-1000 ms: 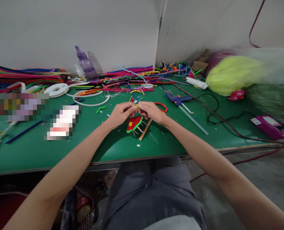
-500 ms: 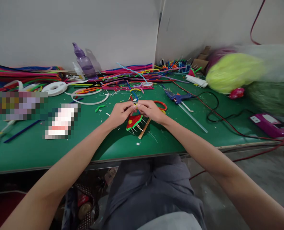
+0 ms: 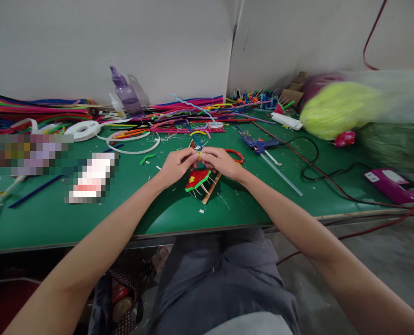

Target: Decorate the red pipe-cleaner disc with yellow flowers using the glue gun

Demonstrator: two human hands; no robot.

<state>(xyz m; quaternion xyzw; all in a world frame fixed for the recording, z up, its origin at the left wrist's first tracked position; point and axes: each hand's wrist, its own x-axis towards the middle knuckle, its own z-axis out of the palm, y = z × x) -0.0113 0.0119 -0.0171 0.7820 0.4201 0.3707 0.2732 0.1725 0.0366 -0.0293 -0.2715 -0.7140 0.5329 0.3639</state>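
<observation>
My left hand (image 3: pixel 176 166) and my right hand (image 3: pixel 222 163) meet over the middle of the green table (image 3: pixel 165 209), fingertips almost touching. Both are closed in a pinch on a small yellow piece (image 3: pixel 199 156) between them. Just below the fingers is a red shape with a green edge and a yellow patch (image 3: pixel 197 180); white sticks poke out at its right. Whether the fingers also hold it is hidden. A flat wooden stick (image 3: pixel 211 189) lies beside it. Orange-red scissor handles (image 3: pixel 235 155) show past my right hand, and a blue stem (image 3: pixel 196 138) rises behind the fingertips.
Right of my hands lies a blue glue gun (image 3: pixel 258 143) with a clear stick and black cord. Colourful pipe cleaners (image 3: pixel 179 111), a white tape roll (image 3: pixel 83 130) and a purple bottle (image 3: pixel 128 95) stand along the back. Bagged yellow material (image 3: pixel 339 109) and a purple power strip (image 3: pixel 391 185) are at right.
The red shape has tilted slightly and shifted a little to the right below my fingers. Both hands keep their pinch in nearly the same place; the whole view has shifted slightly.
</observation>
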